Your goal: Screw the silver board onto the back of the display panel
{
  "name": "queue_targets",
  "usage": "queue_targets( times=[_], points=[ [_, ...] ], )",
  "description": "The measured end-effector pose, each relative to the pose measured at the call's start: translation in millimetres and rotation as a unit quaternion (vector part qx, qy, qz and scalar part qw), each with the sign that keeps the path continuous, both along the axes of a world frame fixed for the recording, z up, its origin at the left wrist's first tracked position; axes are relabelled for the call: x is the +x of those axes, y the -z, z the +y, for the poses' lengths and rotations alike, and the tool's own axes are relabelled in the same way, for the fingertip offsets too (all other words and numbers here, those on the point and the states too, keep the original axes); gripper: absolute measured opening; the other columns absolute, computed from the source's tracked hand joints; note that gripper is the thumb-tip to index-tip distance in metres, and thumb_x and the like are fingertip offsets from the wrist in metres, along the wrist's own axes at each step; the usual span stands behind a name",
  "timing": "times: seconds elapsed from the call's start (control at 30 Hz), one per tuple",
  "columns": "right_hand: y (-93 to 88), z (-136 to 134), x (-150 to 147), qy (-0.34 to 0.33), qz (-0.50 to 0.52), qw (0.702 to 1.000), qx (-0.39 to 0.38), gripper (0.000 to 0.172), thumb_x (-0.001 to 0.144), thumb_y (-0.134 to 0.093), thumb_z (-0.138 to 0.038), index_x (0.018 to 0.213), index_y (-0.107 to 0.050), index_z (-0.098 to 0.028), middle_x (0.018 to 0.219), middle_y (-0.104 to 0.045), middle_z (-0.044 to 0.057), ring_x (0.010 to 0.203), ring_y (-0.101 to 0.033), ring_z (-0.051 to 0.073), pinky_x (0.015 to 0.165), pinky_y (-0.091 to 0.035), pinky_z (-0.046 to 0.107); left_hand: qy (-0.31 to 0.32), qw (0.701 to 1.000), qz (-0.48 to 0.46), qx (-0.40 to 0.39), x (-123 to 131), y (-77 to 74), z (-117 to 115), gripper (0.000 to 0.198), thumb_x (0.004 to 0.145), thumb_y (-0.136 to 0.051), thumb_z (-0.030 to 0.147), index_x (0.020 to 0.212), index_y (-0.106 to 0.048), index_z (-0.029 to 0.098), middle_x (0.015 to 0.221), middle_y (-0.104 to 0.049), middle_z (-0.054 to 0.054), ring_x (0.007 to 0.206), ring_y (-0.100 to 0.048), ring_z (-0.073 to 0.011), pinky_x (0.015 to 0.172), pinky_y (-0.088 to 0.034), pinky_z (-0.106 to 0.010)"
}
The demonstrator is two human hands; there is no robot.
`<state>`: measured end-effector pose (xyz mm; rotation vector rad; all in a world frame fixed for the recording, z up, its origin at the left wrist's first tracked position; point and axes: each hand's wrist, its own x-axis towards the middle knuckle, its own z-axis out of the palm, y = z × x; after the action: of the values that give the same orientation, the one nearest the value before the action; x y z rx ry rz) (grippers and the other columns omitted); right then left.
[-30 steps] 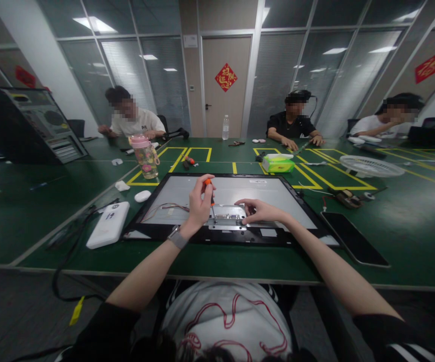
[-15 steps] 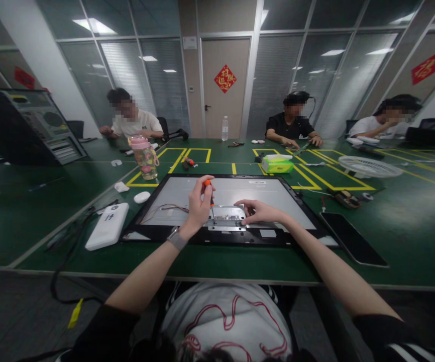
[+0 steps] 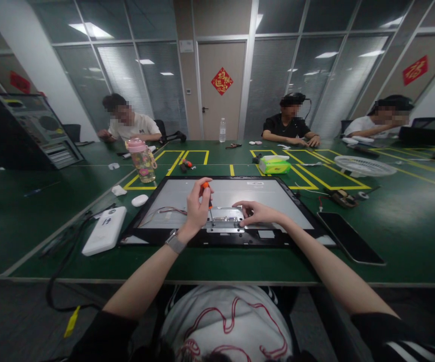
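My left hand (image 3: 198,205) is closed round a screwdriver (image 3: 206,187) with an orange and black handle. Its shaft points down, tip at the left part of a silver metal bracket (image 3: 225,212). That bracket lies along the near edge of a display panel (image 3: 232,190), which is flat on the table, grey inside a black frame. At the bracket's right end, my right hand (image 3: 257,213) grips it with thumb and forefinger; the other fingers are curled and partly hidden. Thin wires (image 3: 167,210) run across the panel left of my left hand.
Left of the panel are a white power bank (image 3: 104,231), a white case (image 3: 139,200) and a pink-lidded bottle (image 3: 141,161). A black phone (image 3: 349,237) lies to the right. Beyond are a green tissue pack (image 3: 275,165), a white fan grille (image 3: 364,165) and several seated people.
The view has shifted slightly. Both hands keep their places on the bracket and screwdriver. Across the table, the co-worker in black has put down the flat piece they were handling.
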<state>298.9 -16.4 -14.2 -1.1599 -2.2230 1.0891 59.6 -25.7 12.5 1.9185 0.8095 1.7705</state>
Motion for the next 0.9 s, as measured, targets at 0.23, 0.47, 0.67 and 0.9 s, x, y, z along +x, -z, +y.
queue_targets(
  times=[0.23, 0.47, 0.67, 0.9],
  points=[
    [0.3, 0.1, -0.8, 0.005, -0.009, 1.0, 0.004, 0.08, 0.064, -0.077, -0.047, 0.131, -0.05, -0.015, 0.07, -0.052, -0.004, 0.069, -0.052, 0.015, 0.066, -0.039, 0.027, 0.006, 1.0, -0.01, -0.008, 0.6, 1.9, 2.0, 0.024, 0.094, -0.042, 0.033, 0.112, -0.053, 0.022, 0.078, -0.054, 0.002, 0.062, -0.053, -0.008, 0.057, -0.045, -0.019],
    [-3.4, -3.1, -2.1, 0.012, -0.013, 1.0, 0.001, 0.081, 0.064, -0.077, -0.049, 0.132, -0.05, -0.015, 0.071, -0.053, -0.003, 0.069, -0.052, 0.015, 0.066, -0.039, 0.027, 0.015, 1.0, -0.013, -0.016, 0.3, 1.3, 0.8, 0.023, 0.094, -0.042, 0.033, 0.112, -0.053, 0.022, 0.078, -0.054, 0.002, 0.062, -0.053, -0.0077, 0.056, -0.045, -0.018],
    [-3.6, -2.9, -1.8, 0.009, -0.014, 1.0, 0.001, 0.079, 0.065, -0.077, -0.047, 0.132, -0.049, -0.015, 0.071, -0.052, -0.004, 0.07, -0.053, 0.015, 0.066, -0.039, 0.027, 0.014, 1.0, -0.013, -0.016, 0.2, 0.8, 0.0, 0.023, 0.094, -0.042, 0.033, 0.112, -0.053, 0.022, 0.078, -0.054, 0.002, 0.061, -0.053, -0.0075, 0.055, -0.045, -0.018],
    [-1.2, -0.9, -0.7, 0.004, -0.009, 1.0, 0.002, 0.079, 0.064, -0.077, -0.046, 0.131, -0.05, -0.015, 0.071, -0.052, -0.004, 0.069, -0.053, 0.015, 0.066, -0.039, 0.027, 0.011, 1.0, -0.013, -0.007, 0.6, 0.9, 0.5, 0.023, 0.094, -0.042, 0.033, 0.111, -0.053, 0.022, 0.078, -0.054, 0.002, 0.062, -0.053, -0.0076, 0.057, -0.045, -0.019]
  ],
)
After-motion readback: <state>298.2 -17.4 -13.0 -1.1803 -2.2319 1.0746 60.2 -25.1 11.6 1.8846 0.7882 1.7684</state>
